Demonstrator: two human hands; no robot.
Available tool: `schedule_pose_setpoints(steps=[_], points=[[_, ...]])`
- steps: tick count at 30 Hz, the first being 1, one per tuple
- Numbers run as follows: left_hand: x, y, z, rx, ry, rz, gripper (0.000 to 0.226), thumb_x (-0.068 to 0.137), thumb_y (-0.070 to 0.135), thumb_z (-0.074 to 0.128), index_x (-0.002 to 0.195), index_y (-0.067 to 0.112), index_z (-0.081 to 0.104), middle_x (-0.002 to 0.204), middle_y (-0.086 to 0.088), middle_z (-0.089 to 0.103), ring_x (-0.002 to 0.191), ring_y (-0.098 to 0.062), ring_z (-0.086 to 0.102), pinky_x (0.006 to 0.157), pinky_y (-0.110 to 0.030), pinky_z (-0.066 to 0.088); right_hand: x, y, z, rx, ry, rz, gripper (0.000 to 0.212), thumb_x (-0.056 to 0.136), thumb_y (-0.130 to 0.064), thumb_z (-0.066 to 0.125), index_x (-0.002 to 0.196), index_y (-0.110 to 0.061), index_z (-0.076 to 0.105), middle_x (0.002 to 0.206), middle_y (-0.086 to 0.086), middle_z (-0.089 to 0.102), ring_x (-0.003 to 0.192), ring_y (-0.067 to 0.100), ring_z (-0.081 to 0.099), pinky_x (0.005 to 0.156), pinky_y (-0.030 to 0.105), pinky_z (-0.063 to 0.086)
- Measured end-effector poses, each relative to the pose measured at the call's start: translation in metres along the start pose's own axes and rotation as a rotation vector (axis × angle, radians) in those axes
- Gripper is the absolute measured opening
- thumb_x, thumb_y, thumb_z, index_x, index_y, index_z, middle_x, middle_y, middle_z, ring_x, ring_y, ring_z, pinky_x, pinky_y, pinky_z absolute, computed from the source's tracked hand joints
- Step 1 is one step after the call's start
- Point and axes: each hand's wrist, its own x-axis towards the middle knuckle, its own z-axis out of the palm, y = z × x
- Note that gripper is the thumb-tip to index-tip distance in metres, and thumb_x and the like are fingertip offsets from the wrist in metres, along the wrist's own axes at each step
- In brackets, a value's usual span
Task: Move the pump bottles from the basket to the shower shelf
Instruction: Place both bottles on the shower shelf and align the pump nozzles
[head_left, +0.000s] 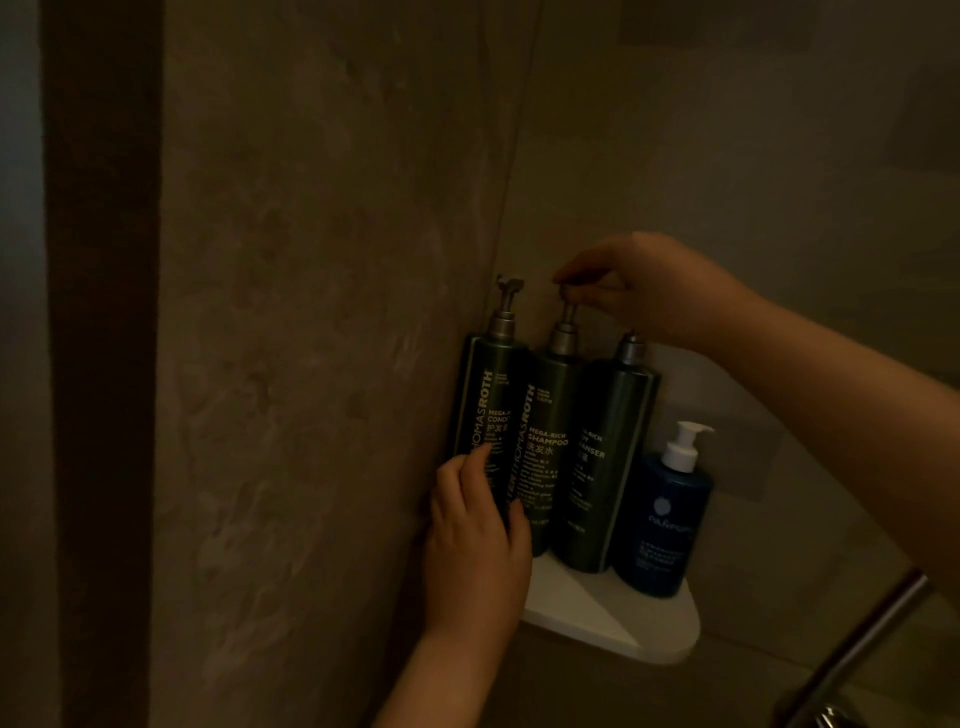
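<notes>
Three tall dark green pump bottles stand side by side on a white corner shelf (613, 613): conditioner (485, 395) at the wall, shampoo (550, 441) in the middle, body cleanser (608, 457) on the right. A shorter blue bottle (662, 525) with a white pump stands at the shelf's right end. My left hand (475, 540) wraps the lower part of the conditioner bottle, thumb toward the shampoo bottle. My right hand (644, 291) pinches the shampoo bottle's pump head from above. No basket is in view.
Dim stone-look walls meet in the corner behind the shelf. A metal bar (857, 649) rises diagonally at the lower right. A dark vertical strip (104, 364) runs down the left side.
</notes>
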Motion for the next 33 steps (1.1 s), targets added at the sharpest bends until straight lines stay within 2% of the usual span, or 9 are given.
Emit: schedule_pose_setpoints(steps=[4,8,10,12,14,20,25,30,33], points=[[0.000,0.004,-0.004,-0.063,-0.004,0.009,0.055,0.090,0.038,0.048,0.140,0.022,0.030,0.135,0.003,0.034,0.118,-0.007,0.038,0.089,-0.017,0.034,-0.004,-0.003,-0.009,0.013,-0.031,-0.024,0.026,0.091,-0.023,0.058,0.116,-0.023,0.066,0.115,-0.001,0.068,0.104,0.015,0.059,0.078,0.022,0.038],[0.000,0.007,-0.008,-0.136,-0.030,0.025,0.061,0.086,0.053,0.038,0.140,0.027,0.026,0.136,0.008,0.030,0.120,-0.004,0.035,0.094,-0.024,0.039,-0.010,-0.005,-0.015,0.050,-0.055,-0.041,0.026,0.092,-0.026,0.057,0.116,-0.026,0.066,0.113,-0.003,0.068,0.102,0.014,0.061,0.082,0.027,0.044],[-0.002,0.009,-0.010,-0.164,-0.060,0.018,0.067,0.083,0.063,0.032,0.140,0.029,0.024,0.136,0.010,0.031,0.122,-0.006,0.036,0.096,-0.033,0.042,-0.013,-0.006,-0.018,0.076,-0.061,-0.042,0.025,0.091,-0.028,0.058,0.115,-0.029,0.066,0.111,-0.005,0.068,0.100,0.011,0.061,0.078,0.021,0.042],[-0.003,0.011,-0.009,-0.196,-0.086,0.014,0.073,0.079,0.070,0.028,0.140,0.031,0.023,0.136,0.011,0.034,0.121,-0.005,0.036,0.096,-0.032,0.041,-0.015,-0.006,-0.022,0.107,-0.077,-0.042,0.025,0.091,-0.028,0.058,0.114,-0.030,0.066,0.108,-0.008,0.068,0.097,0.005,0.059,0.073,0.008,0.040],[-0.004,0.012,-0.008,-0.239,-0.123,0.009,0.072,0.079,0.069,0.032,0.141,0.035,0.020,0.137,0.014,0.034,0.121,0.001,0.032,0.095,-0.024,0.034,-0.017,-0.007,-0.025,0.133,-0.091,-0.036,0.024,0.090,-0.027,0.059,0.114,-0.030,0.066,0.105,-0.011,0.067,0.093,-0.001,0.057,0.069,-0.002,0.036],[-0.008,0.010,-0.004,-0.320,-0.174,-0.025,0.072,0.077,0.068,0.036,0.140,0.040,0.017,0.139,0.016,0.032,0.120,0.007,0.029,0.094,-0.018,0.028,-0.021,-0.006,-0.032,0.241,-0.110,-0.014,0.023,0.093,-0.027,0.055,0.111,-0.030,0.067,0.100,-0.011,0.069,0.089,-0.004,0.060,0.073,0.002,0.039],[-0.007,0.009,-0.003,-0.330,-0.185,-0.036,0.075,0.075,0.070,0.036,0.141,0.040,0.016,0.139,0.017,0.031,0.121,0.005,0.030,0.094,-0.018,0.028,-0.020,0.002,-0.035,0.301,-0.106,-0.005,0.021,0.090,-0.023,0.059,0.107,-0.030,0.069,0.100,-0.006,0.072,0.094,0.005,0.064,0.088,0.025,0.048],[-0.006,0.009,-0.002,-0.329,-0.198,-0.036,0.075,0.076,0.068,0.037,0.142,0.039,0.015,0.140,0.014,0.031,0.124,0.002,0.031,0.096,-0.020,0.030,-0.018,0.006,-0.033,0.316,-0.118,0.000,0.021,0.087,-0.025,0.063,0.106,-0.031,0.070,0.100,-0.007,0.072,0.093,0.001,0.063,0.086,0.019,0.045],[-0.006,0.009,-0.002,-0.328,-0.188,-0.037,0.075,0.076,0.068,0.038,0.141,0.038,0.016,0.139,0.016,0.031,0.123,0.003,0.031,0.096,-0.019,0.030,-0.018,0.005,-0.034,0.310,-0.109,0.015,0.020,0.086,-0.026,0.064,0.104,-0.032,0.070,0.097,-0.008,0.072,0.088,-0.002,0.062,0.074,0.005,0.042]])
